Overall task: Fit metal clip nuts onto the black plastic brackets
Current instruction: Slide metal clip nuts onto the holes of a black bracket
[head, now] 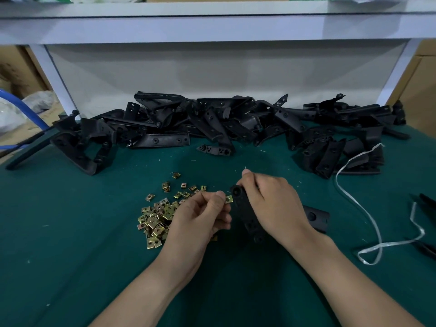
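one clip nut [228, 198] pinched by left hand [200, 215], right hand [271, 201] gripping bracket [245, 213] (nut pile [155, 218] beside)

The left hand [200, 215] and right hand [271, 204] are bare, with short, plain fingernails; both forearms [153, 279] are bare to the frame's lower edge.

The desk [70, 232] is plain dark green, flecked with pale specks. The heap of brackets [212, 119] is matt black, like the bracket [246, 217] in the right hand [271, 204]. The pile of clip nuts [155, 220] is brassy yellow, as is the clip nut [228, 198] in the left hand [200, 215]. The loose strap [337, 178] is white, the shelf [212, 29] pale grey-white, the cardboard [417, 90] brown, the hose [28, 107] blue.
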{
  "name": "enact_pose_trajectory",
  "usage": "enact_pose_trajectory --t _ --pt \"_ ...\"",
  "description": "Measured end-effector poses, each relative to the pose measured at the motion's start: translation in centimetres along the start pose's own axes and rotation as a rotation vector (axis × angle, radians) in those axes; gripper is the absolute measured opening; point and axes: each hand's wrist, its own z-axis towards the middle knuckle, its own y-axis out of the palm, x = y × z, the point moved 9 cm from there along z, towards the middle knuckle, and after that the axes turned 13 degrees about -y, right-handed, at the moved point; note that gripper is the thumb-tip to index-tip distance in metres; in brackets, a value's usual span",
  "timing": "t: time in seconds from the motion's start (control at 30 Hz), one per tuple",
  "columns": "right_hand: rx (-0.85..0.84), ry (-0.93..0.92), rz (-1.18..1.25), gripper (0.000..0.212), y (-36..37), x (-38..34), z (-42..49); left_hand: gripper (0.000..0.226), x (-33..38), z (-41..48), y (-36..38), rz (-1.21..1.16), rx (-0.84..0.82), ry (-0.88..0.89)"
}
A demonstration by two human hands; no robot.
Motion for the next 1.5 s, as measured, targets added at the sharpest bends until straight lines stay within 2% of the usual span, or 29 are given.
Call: enact_pose_trajectory --t 0.47,0.63,0.77,1.03,1.5 --pt "-0.008 0.029 -0.016 0.052 0.3 0.0 0.0 0.029 0.4 -0.5 0.5 0.095 0.001 0.034" --pt "0.022 0.039 0.009 0.051 -0.2 -0.3 0.0 0.019 -0.1 -0.2 0.8 -0.066 -0.100 -0.059" --pt "0.027 0.045 0.042 0.051 -0.4 -0.4 0.1 0.020 -0.5 -0.1 1.2 -0.165 -0.199 -0.159" --pt "0.022 0.037 0.070 0.053 -0.3 -0.7 0.1 0.020 -0.5 -0.5 2.0 -0.141 -0.281 -0.212" --pt "-0.028 -0.035 0.025 0.058 0.2 -2.1 0.0 0.019 -0.6 -0.6 2.0 -0.074 -0.258 -0.210"
